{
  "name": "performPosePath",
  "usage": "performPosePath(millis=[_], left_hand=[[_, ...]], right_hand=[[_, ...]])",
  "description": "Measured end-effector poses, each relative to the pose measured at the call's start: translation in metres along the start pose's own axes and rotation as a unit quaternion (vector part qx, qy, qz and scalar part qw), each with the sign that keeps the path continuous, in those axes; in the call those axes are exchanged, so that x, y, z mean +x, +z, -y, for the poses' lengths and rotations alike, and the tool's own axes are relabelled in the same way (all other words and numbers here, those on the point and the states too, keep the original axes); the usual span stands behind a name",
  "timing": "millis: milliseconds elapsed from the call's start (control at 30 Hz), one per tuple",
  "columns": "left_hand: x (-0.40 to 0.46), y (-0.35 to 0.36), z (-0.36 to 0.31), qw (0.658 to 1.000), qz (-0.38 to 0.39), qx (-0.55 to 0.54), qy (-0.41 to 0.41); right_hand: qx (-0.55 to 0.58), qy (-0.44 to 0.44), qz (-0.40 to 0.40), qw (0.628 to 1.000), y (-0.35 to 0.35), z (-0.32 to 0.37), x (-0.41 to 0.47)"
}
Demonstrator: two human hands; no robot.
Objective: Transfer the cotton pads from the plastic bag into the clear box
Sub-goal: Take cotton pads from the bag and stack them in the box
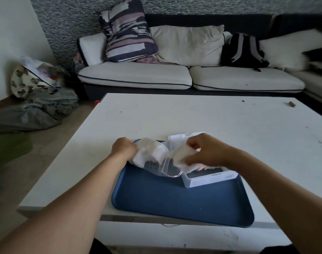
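Note:
My left hand (124, 149) grips the closed end of a clear plastic bag (153, 158), held above the blue tray (165, 198). White cotton pads show inside the bag. My right hand (204, 153) pinches a bunch of white cotton pads (182, 158) at the bag's open mouth, just above the clear box (208, 177). That box stands on the tray's right side with its lid (182, 137) swung open behind it. The pads and my right hand are blurred.
The tray lies on a white low table (211, 121). A small brown object (292, 104) lies at the table's far right. Behind stands a sofa (138, 76) with cushions and a black backpack (242, 50). Clothes and bags (37, 92) pile on the floor at left.

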State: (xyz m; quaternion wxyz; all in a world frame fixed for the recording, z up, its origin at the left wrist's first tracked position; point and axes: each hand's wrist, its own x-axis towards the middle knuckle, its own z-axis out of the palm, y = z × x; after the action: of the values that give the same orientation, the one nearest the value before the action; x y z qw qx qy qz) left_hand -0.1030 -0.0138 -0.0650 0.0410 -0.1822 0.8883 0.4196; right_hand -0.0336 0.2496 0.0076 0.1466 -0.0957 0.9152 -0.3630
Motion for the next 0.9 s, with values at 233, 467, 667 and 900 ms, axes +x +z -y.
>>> performPosePath(millis=[233,467,667,900], left_hand=[[-0.052,-0.012,-0.063,0.989,-0.056,-0.066,0.116],[-0.129,0.005,-0.109,0.857,0.267,-0.441,-0.002],[-0.123,0.004,-0.109,0.823,0.277,-0.495,-0.027],[-0.127,0.004,-0.106,0.808,0.278,-0.518,-0.035]], right_hand=[[0.443,-0.025,0.031,0.896,-0.016,0.003,-0.011],[0.379,-0.127,-0.03,0.916,-0.01,0.015,-0.005],[0.271,-0.135,-0.166,0.938,-0.017,0.014,-0.006],[0.166,-0.169,-0.222,0.946,-0.018,0.007,-0.012]])
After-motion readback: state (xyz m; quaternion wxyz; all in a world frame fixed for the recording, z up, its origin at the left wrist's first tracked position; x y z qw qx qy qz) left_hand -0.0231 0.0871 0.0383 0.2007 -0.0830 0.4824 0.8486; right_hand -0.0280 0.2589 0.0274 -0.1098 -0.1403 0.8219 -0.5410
